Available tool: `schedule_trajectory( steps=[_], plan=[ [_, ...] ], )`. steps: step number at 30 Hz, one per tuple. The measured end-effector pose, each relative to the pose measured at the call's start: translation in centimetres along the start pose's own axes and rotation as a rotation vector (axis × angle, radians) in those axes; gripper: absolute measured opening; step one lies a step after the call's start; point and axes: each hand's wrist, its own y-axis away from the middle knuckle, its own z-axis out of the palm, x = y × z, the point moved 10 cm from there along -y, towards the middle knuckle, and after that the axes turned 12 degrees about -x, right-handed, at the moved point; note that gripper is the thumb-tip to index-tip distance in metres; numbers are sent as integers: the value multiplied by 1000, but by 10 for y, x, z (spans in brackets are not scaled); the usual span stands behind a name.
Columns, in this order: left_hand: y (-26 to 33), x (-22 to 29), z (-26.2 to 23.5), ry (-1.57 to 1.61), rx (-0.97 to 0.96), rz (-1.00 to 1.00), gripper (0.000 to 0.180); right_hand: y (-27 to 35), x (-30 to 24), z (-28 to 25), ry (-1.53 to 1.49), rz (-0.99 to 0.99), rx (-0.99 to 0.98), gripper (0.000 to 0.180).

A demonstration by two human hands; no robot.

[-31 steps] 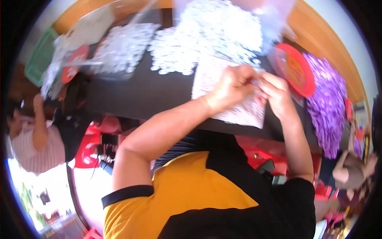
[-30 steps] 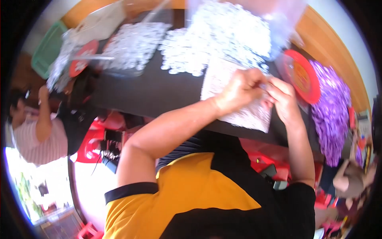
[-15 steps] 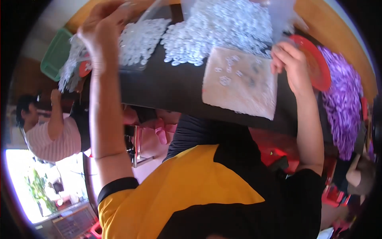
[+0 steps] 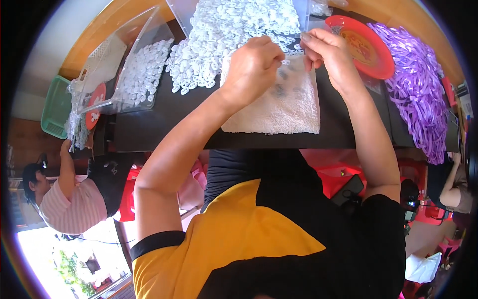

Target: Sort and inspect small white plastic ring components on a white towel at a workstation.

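"Head view, and what a spread: a dark table (image 4: 169, 110), and beyond the pale cloth (image 4: 294, 112), our landmark, a great heap of white oval pieces (image 4: 214, 42)!"

"And the hands? Talk me through them!"

"Both are up at the cloth's far side! Left hand (image 4: 253, 70) over its far left corner, fingers curled together. Right hand (image 4: 329, 56) at the far right corner, fingers bent in toward the thumb. Clamped on anything? I can't tell for either; the fingers hide it."

"So where are the pieces from there?"

"Heap just beyond the left hand, a few loose ones in the gap between the hands, and one small white piece (image 4: 285, 62) on the cloth, right by the left fingertips!"

"Now the containers, biggest first!"

"Beyond the cloth, a translucent bin (image 4: 178, 17), the heap filling it and spilling out in front. Left of the cloth, a clear box (image 4: 99, 104) with more white pieces. Right of it, a red dish (image 4: 390, 67), yellow-patterned in the middle. Far left of it, a green basket (image 4: 55, 112), contents unclear!"
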Motion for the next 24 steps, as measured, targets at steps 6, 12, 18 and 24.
schedule_trajectory(
  steps=[6, 12, 18, 24],
  plan=[
    [-31, -25, 49, -174, -304, -65, 10, -2, 1, -4, -9, 6, 0, 25],
    [-29, -47, 58, 20, -398, -171, 4, 0, -8, -3, 49, -21, -17, 25],
    [-29, -34, 57, -192, -325, -63, 7, 0, -9, -4, 105, -20, 17, 30],
    [-20, -49, 35, 99, -163, -248, 10, -2, 4, -3, 126, 51, 9, 24]
  ],
)
